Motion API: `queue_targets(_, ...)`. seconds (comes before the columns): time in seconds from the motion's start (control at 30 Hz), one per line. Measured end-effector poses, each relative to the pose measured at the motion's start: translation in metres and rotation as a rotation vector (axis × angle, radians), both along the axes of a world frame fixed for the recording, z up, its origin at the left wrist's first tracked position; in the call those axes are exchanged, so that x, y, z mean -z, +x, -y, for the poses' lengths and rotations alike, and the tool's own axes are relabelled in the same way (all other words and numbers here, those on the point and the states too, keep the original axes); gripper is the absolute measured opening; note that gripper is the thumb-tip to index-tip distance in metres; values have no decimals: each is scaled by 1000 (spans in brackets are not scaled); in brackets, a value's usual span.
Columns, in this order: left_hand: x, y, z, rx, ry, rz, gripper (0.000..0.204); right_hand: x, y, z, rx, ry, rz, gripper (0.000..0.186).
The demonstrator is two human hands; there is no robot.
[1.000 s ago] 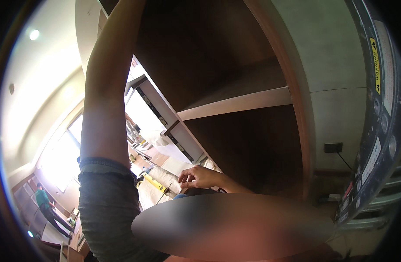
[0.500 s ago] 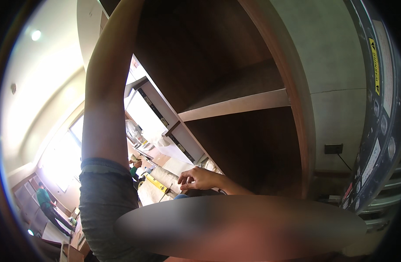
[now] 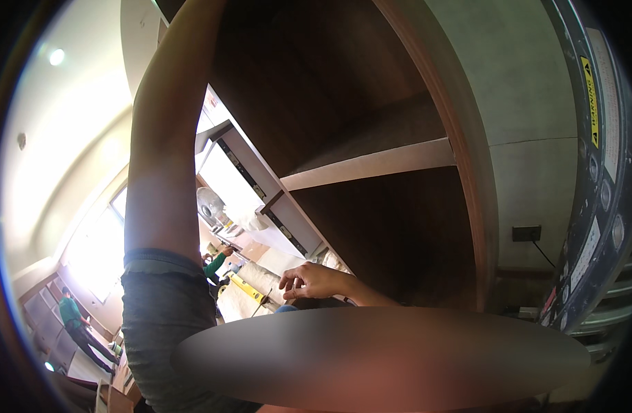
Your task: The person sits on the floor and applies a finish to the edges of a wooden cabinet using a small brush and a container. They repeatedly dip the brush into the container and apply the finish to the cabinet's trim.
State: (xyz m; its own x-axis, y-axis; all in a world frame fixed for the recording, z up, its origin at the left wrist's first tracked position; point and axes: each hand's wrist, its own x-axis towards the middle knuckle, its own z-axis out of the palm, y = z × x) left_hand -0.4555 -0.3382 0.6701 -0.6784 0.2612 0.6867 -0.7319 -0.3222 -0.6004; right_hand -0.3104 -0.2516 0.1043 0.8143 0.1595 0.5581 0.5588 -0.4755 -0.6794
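Observation:
My bare left forearm (image 3: pixel 164 165) rises steeply along the left side of a dark wooden cabinet, out of a grey sleeve (image 3: pixel 166 296). Its hand lies beyond the upper edge, so what it touches is hidden. Low in the middle, my right hand (image 3: pixel 316 282) hangs with fingers loosely bent and apart, nothing visible in them. It is in front of the cabinet's lower compartment (image 3: pixel 398 227), just beneath the pale-edged shelf (image 3: pixel 378 164). A large blurred oval covers the bottom of the view.
At right stands a metal ladder-like frame (image 3: pixel 594 227) beside a wall with a dark outlet plate (image 3: pixel 526 234). Left of my right hand lie a yellow spirit level (image 3: pixel 247 288) and a fan (image 3: pixel 208 204). Co-workers in green (image 3: pixel 71 316) are beyond; one green sleeve (image 3: pixel 215 266) shows nearby.
My left forearm and sleeve have shifted slightly left. The nearer co-worker's green-sleeved arm now reaches further up and to the right. My right hand has hardly moved.

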Motion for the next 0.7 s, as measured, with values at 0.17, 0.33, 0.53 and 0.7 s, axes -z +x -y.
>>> queue_targets(0.17, 6, 0, 1, -21, 5, 0, 18, -3, -5, 0, 8, -12, -10, 48)
queue_targets(0.33, 7, 6, -3, 5, 29, 53, 17, 1, -2, -1, 1, -23, -23, 48)
queue_targets(0.53, 2, 25, -12, 215, 154, 107, 14, 2, -2, -4, -1, -26, -33, 49)
queue_targets(0.7, -4, 32, -11, 255, 173, 193, 18, -1, -4, -4, -5, -36, -29, 50)
